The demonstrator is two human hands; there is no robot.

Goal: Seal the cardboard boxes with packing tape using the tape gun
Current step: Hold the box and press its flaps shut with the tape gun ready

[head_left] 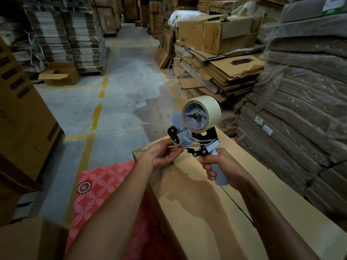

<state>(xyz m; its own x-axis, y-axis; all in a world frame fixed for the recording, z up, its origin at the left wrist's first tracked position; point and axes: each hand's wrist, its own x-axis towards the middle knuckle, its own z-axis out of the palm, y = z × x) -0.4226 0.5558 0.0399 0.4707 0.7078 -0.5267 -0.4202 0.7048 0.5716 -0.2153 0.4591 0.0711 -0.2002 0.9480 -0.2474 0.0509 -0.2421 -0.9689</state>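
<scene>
A grey tape gun with a pale yellow tape roll is held up above a long cardboard box. My right hand is wrapped around the gun's grey handle. My left hand pinches the gun's front end at the grey flap near the roller; whether it holds the tape's loose end I cannot tell. The box's top flaps meet in a dark seam running toward the lower right, with a strip of clear tape shining over part of the lid.
A red patterned mat lies on the concrete floor left of the box. Brown boxes stand at the left and lower left. Flattened cardboard stacks and wrapped bundles rise on the right. An open aisle with yellow lines runs ahead.
</scene>
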